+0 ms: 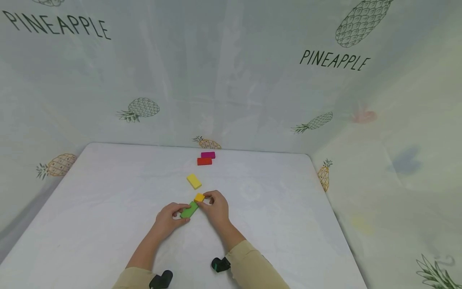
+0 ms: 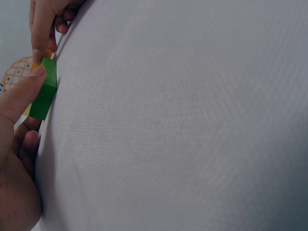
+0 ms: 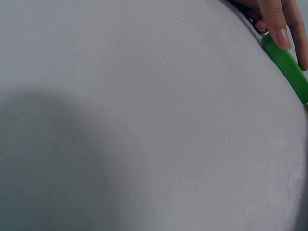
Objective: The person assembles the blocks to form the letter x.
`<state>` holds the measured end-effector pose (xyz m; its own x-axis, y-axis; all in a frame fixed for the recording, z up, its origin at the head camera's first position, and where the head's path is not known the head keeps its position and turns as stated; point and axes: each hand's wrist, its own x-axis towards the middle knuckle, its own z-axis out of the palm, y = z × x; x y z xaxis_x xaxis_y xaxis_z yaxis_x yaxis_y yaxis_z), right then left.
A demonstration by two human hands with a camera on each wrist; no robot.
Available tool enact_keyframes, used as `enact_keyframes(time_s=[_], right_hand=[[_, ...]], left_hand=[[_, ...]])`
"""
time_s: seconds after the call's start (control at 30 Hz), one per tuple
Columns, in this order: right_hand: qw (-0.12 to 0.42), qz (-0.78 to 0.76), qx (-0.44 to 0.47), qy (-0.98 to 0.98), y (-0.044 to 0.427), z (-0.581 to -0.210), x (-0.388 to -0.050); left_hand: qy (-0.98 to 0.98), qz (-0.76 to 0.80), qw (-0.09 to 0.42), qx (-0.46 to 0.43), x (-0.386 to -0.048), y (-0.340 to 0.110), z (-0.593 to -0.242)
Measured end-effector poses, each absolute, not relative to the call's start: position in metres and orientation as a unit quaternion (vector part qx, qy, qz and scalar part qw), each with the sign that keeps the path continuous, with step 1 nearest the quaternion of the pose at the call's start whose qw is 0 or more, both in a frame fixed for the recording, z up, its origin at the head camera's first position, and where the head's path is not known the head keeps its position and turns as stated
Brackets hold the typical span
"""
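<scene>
Pinching blocks: left hand (image 1: 167, 219) and right hand (image 1: 218, 208) part-closed, fingers curled.
Green block (image 1: 189, 210) between left's thumb and fingers; yellow block (image 1: 194, 181) just beyond both hands; orange block (image 1: 199, 197) in right's thumb-and-finger grip, at green's far end.

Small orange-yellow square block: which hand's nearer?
Right. The right hand pinches the small orange-yellow square block at its right side; the left hand is farther off, to its near left, gripping the green rectangular block.

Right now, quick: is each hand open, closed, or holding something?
Left hand: holding the green rectangular block between thumb and fingers.
Right hand: pinching the small orange-yellow block.
</scene>
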<state>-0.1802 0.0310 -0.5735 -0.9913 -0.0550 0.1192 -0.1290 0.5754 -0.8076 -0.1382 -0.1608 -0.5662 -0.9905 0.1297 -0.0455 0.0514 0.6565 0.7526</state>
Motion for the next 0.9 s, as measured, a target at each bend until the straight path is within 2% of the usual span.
enact_keyframes(time_s=[0.4,0.9], right_hand=[[0.058,0.409,0.099,-0.905,0.0317,-0.5766,-0.1829],[0.050,0.394,0.113,-0.911,0.0339,-0.5751,-0.1830]], left_hand=[[0.909,0.412,0.040,0.053,-0.1373,-0.1601,-0.5632],[0.908,0.414,0.023,0.059,-0.1360,-0.1594,-0.5650]])
